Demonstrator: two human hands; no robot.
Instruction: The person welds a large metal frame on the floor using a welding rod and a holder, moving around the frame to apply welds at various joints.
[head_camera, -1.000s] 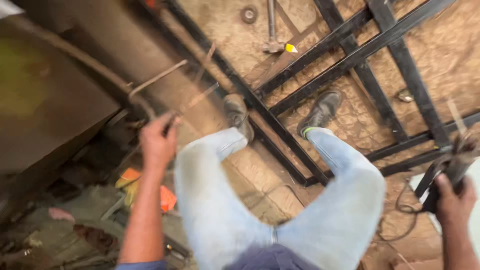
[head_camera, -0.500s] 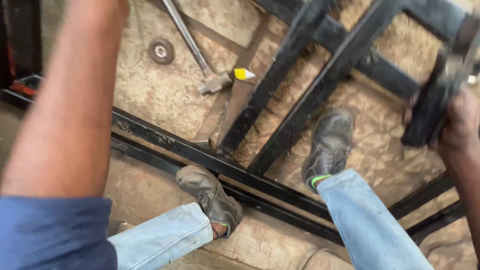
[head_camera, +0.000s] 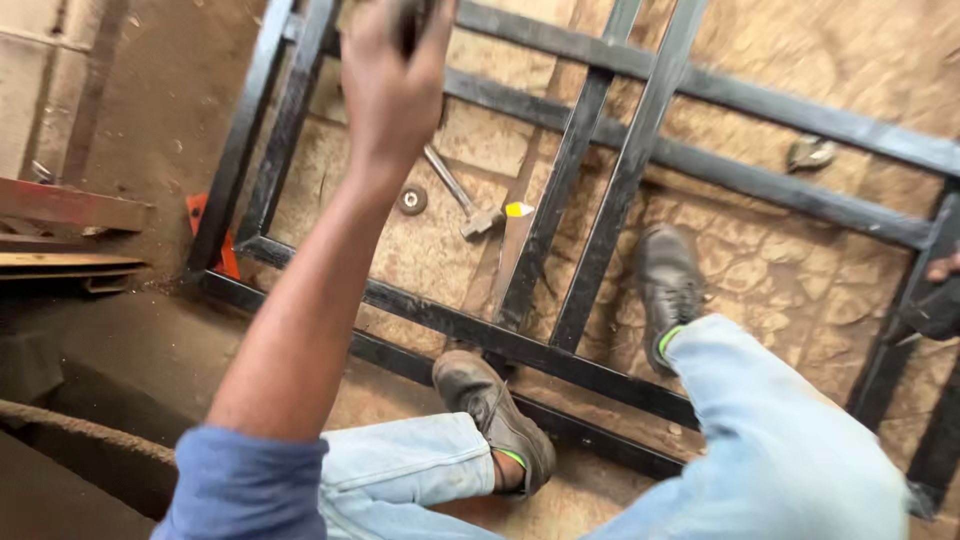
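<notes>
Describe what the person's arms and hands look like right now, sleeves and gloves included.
The left hand is bare, with no glove, watch or ring showing. The left forearm is uncovered up to a short blue sleeve above the elbow. Of the right hand only a bare sliver shows at the frame's right edge; no glove is visible there, and its arm and sleeve are out of view.

A metalworking or welding workshop, seen from above. A black frame of welded steel bars (head_camera: 560, 240) is lying flat on a rough, dusty earthen floor (head_camera: 780, 270) and filling the view from 10 to 4 o'clock. A hammer (head_camera: 462, 195) and a small round disc (head_camera: 411, 200) are lying loose on the ground inside the frame toward 12 o'clock. Rusty steel lengths (head_camera: 70, 205) are resting at 9 o'clock. Worn work boots (head_camera: 668, 285) are standing among the bars.
</notes>
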